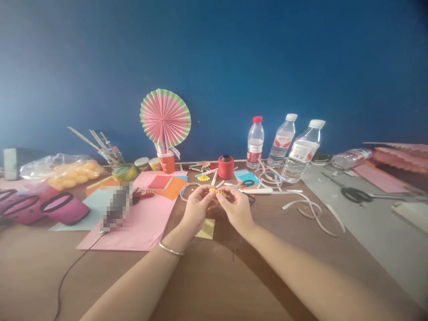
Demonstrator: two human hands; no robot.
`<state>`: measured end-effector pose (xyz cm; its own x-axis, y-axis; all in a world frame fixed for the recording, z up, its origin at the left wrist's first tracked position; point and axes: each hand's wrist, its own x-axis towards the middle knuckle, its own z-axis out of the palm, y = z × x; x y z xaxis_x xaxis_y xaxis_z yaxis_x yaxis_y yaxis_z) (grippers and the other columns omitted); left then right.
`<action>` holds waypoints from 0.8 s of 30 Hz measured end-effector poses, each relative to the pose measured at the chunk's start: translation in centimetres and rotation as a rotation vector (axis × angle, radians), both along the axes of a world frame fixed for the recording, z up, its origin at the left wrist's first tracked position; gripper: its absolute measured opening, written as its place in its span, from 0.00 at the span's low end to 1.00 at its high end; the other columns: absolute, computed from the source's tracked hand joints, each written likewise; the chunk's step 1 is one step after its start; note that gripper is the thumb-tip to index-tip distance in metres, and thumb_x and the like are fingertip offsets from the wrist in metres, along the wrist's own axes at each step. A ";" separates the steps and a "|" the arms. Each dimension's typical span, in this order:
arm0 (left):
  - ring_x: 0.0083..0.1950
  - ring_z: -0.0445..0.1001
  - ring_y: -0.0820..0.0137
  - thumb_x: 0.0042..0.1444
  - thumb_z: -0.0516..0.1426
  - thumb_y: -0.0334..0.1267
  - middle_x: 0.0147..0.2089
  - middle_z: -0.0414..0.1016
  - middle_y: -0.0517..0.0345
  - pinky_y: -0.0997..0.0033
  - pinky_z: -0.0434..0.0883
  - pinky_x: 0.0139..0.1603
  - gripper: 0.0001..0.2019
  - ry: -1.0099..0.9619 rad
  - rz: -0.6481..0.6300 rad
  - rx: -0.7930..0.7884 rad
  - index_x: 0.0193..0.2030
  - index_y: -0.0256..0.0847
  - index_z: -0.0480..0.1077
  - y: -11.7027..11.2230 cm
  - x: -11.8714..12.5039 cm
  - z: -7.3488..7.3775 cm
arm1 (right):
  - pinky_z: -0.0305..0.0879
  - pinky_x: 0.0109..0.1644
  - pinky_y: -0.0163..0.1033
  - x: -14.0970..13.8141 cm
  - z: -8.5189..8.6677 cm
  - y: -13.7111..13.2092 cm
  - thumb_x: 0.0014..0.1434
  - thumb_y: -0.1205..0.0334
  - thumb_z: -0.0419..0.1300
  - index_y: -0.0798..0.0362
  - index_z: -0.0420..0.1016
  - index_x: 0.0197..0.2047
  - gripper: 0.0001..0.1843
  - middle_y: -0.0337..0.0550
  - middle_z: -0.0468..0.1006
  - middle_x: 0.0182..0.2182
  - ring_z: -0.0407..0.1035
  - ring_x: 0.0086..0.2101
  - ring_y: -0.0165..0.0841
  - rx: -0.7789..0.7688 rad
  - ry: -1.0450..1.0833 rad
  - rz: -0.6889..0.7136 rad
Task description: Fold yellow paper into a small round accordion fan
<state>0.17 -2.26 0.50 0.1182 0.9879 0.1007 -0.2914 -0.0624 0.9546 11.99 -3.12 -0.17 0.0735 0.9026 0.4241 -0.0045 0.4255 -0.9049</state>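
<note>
Both my hands meet over the middle of the table, pinching a small piece of pleated yellow paper [218, 191] between them. My left hand [197, 206] has its thumb and fingers closed on the left end. On the right end, the thumb and fingers of my right hand [238, 208] are closed too. Below them a yellow paper square [206, 229] lies flat on the table. Just beyond my hands rest a small yellow paper fan [203, 177] and a red spool-like object [226, 167].
A pink and green paper fan [165, 117] stands in a red cup [166, 163]. Water bottles [256, 145] stand at the back right, near curled white strips [310, 214]. Black scissors [356, 195] lie farther right. Pink paper [133, 236] and a bag of yellow balls [72, 173] are left.
</note>
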 end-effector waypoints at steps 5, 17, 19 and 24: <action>0.29 0.68 0.79 0.47 0.58 0.40 0.34 0.67 0.62 0.79 0.66 0.29 0.10 -0.006 -0.003 0.006 0.35 0.40 0.66 0.0 0.0 0.1 | 0.69 0.32 0.37 -0.1 -0.2 0.1 0.51 0.58 0.55 0.53 0.69 0.34 0.08 0.41 0.72 0.30 0.69 0.30 0.32 -0.032 0.046 0.013; 0.28 0.67 0.80 0.47 0.59 0.40 0.33 0.68 0.63 0.78 0.66 0.30 0.10 -0.042 0.002 0.001 0.35 0.40 0.66 -0.1 0.2 0.2 | 0.69 0.33 0.36 -0.1 -0.4 0.2 0.51 0.57 0.56 0.53 0.68 0.34 0.09 0.41 0.72 0.30 0.69 0.31 0.32 -0.043 0.089 0.035; 0.27 0.67 0.80 0.46 0.59 0.40 0.34 0.68 0.63 0.78 0.65 0.29 0.10 -0.032 0.004 0.001 0.35 0.40 0.66 -0.1 0.2 0.1 | 0.69 0.33 0.36 -0.1 -0.3 0.2 0.51 0.57 0.55 0.53 0.69 0.33 0.09 0.41 0.72 0.30 0.69 0.30 0.32 -0.038 0.071 0.035; 0.27 0.68 0.79 0.46 0.59 0.40 0.34 0.69 0.61 0.77 0.66 0.30 0.10 -0.013 0.002 0.010 0.35 0.40 0.67 0.0 0.2 -0.1 | 0.69 0.34 0.37 0.0 -0.2 0.1 0.51 0.58 0.55 0.53 0.70 0.34 0.09 0.42 0.73 0.31 0.70 0.31 0.33 -0.017 0.027 0.022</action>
